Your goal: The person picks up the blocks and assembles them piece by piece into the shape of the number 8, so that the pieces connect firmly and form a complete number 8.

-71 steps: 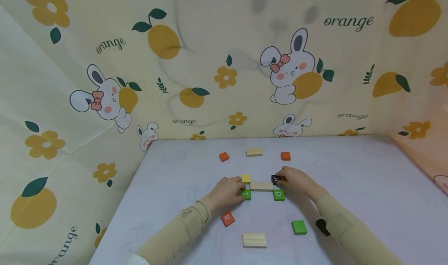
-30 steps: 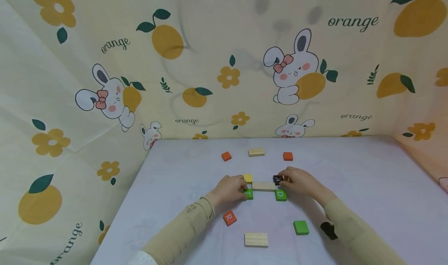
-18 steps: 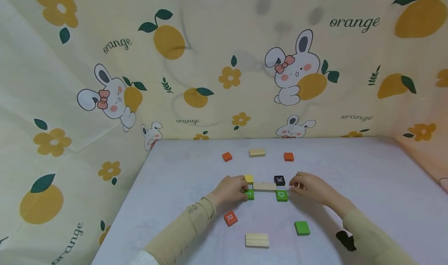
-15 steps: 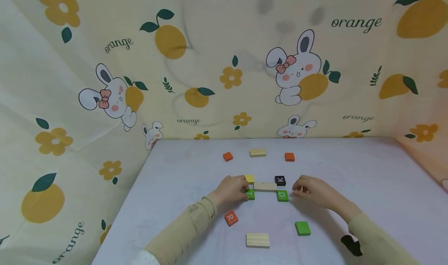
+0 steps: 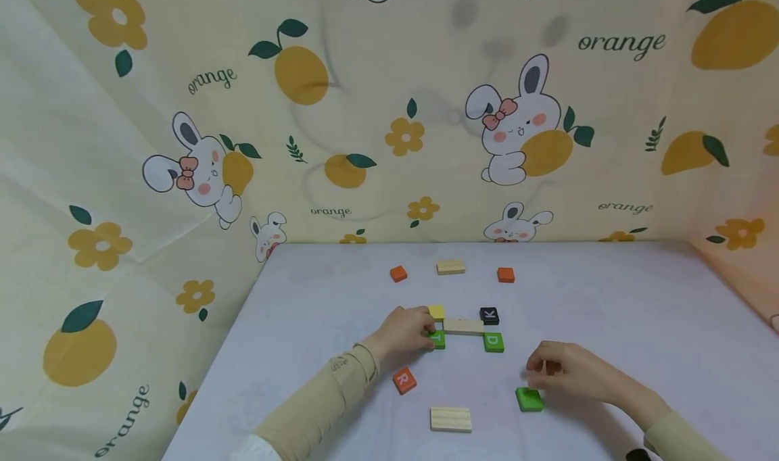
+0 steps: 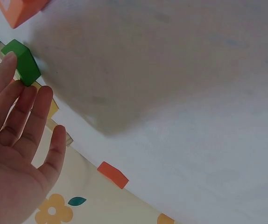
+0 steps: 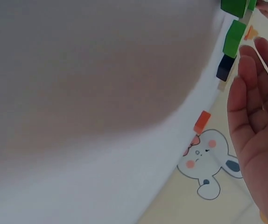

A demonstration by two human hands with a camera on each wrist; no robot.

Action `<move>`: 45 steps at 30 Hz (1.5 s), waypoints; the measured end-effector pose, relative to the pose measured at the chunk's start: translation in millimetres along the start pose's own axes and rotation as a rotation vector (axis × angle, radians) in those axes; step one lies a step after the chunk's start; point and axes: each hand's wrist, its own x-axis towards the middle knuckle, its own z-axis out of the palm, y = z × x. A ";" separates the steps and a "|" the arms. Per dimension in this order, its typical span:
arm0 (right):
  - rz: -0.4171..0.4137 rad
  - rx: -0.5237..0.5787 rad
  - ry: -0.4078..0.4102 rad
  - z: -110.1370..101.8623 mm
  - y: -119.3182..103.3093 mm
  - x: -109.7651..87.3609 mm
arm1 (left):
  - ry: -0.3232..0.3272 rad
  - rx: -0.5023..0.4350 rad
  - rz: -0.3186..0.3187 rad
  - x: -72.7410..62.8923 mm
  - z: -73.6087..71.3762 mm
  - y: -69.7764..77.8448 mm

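Observation:
My left hand rests at the left end of a small row, thumb and fingertips curled on the green T tile and next to the yellow tile. In the left wrist view the thumb tip lies against the green T tile. A pale wooden plank runs right from there to a black K tile and a green D tile. My right hand, fingers loosely bent and holding nothing, hovers just over a plain green tile, its fingertips overlapping the tile's back edge.
An orange R tile and a grooved wooden plank lie toward the front. Farther back are an orange tile, another wooden plank and a second orange tile. A printed cloth hangs behind the white table.
My right hand has let go of the black K tile beside the plank and moved right and toward me, over the plain green tile. My left hand has stayed at its tiles.

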 end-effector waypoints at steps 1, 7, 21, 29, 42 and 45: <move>-0.004 0.012 -0.008 0.5 0.3 -2.7 | 0.000 0.000 -0.001 0.2 0.2 0.0; -0.057 0.024 -0.031 5.0 6.1 -12.0 | 0.002 0.004 -0.004 1.0 0.5 -0.4; -0.183 -0.004 0.033 18.3 10.0 -17.9 | 0.017 -0.023 0.012 2.3 3.1 -0.4; -0.154 -0.059 0.057 21.4 0.9 -18.1 | 0.025 -0.022 0.010 -1.2 1.2 -0.3; 0.060 -0.143 0.035 22.6 -19.3 4.5 | 0.012 -0.024 0.002 1.5 0.2 -0.3; 0.100 -0.134 0.044 28.5 -24.5 9.3 | 0.006 -0.024 -0.007 0.1 1.5 -1.1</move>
